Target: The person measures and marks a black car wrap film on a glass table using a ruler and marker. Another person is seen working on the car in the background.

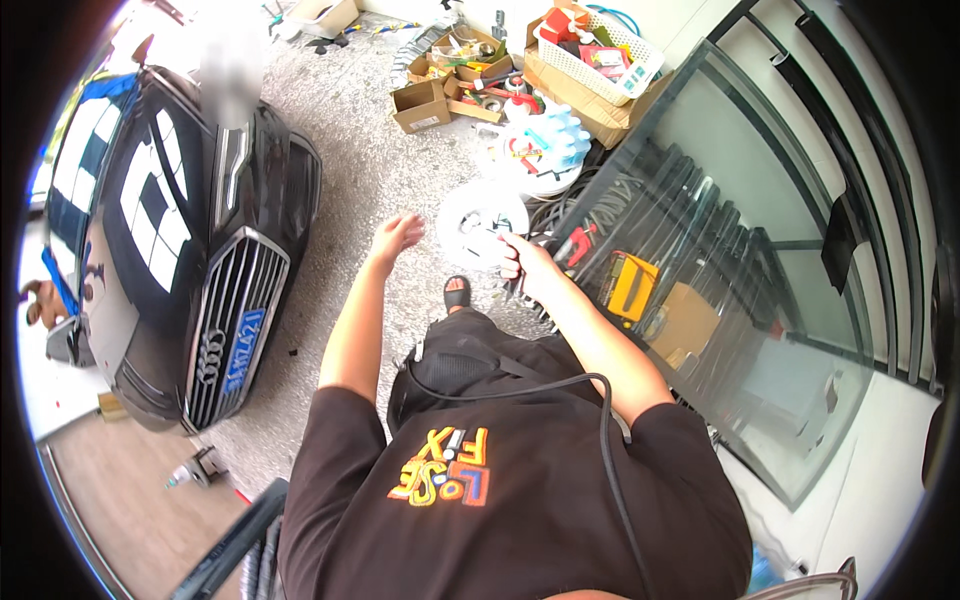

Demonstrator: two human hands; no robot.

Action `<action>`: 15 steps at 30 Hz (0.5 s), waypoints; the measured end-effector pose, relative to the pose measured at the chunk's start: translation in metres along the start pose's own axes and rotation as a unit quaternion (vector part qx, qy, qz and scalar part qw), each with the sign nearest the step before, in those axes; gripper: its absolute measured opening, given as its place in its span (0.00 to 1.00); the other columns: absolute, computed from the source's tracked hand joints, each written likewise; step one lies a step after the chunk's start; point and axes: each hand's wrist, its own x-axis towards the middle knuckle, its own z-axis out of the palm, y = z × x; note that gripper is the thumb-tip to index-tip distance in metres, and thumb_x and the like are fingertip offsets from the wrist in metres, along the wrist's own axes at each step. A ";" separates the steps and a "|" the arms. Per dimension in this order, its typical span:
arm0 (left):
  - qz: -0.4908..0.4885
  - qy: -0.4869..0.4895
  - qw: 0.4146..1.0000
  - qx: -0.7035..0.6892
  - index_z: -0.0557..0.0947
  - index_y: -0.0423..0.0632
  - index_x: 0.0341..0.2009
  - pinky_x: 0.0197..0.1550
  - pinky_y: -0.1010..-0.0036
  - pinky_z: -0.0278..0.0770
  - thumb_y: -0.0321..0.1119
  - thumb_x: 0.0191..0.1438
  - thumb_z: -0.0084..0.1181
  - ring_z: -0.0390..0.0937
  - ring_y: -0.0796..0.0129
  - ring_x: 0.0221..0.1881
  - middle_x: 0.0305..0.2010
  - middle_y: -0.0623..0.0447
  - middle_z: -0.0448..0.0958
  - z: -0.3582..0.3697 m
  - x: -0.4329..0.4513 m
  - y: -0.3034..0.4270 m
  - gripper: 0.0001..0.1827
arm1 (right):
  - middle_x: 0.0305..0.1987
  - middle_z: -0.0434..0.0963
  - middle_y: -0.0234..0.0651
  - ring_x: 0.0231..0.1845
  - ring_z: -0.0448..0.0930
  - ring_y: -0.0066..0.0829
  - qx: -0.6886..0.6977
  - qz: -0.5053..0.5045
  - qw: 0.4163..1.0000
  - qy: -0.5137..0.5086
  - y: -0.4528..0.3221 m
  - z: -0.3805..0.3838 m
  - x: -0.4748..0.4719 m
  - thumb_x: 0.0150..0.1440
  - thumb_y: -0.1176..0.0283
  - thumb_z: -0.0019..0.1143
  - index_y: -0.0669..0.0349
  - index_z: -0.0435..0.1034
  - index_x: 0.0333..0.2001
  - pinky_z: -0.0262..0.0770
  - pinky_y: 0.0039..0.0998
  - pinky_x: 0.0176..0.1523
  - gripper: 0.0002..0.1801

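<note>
My left hand [399, 235] is raised over the speckled floor, between the black car [161, 247] and a round white tub [480, 225]. Its fingers are blurred and partly spread, with nothing seen in them. Close to the tub's right side, my right hand [529, 264] has curled fingers and a raised index finger or thumb; dark shapes show under it, and whether it grips one is unclear. Small items lie in the tub. Behind it stands another white container [551, 180] topped with pale blue bottles [559, 135]. A black cable [611, 450] runs across my shirt.
Glass panes [750, 300] lean along the right wall, with a yellow case [634, 287] seen through or beside them. Ahead are cardboard boxes [421, 106] of tools and a white basket [600, 71]. A power tool [196, 466] lies at lower left. My sandalled foot [457, 291] is on the floor.
</note>
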 end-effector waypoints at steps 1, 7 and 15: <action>0.000 0.030 0.999 0.017 0.80 0.44 0.36 0.33 0.78 0.73 0.40 0.56 0.54 0.75 0.74 0.31 0.35 0.55 0.79 -0.035 -0.006 -0.013 0.12 | 0.17 0.59 0.20 0.15 0.59 0.17 -0.005 0.007 1.000 0.026 0.009 0.002 0.029 0.59 0.64 0.51 0.56 0.67 0.35 0.56 0.20 0.20 0.08; -0.145 0.136 0.975 0.096 0.75 0.45 0.30 0.22 0.80 0.66 0.37 0.59 0.47 0.68 0.76 0.21 0.23 0.56 0.73 -0.244 -0.113 -0.156 0.10 | 0.25 0.73 0.33 0.17 0.70 0.26 -0.116 -0.085 0.926 0.349 0.031 -0.052 0.195 0.42 0.59 0.69 0.62 0.71 0.37 0.66 0.28 0.19 0.23; -0.349 0.164 0.907 0.168 0.79 0.48 0.39 0.27 0.74 0.73 0.43 0.58 0.49 0.76 0.72 0.29 0.33 0.53 0.80 -0.347 -0.265 -0.199 0.14 | 0.49 0.73 0.51 0.49 0.75 0.40 -0.212 -0.060 0.783 0.581 0.052 -0.086 0.279 0.39 0.43 0.66 0.69 0.61 0.53 0.73 0.37 0.50 0.48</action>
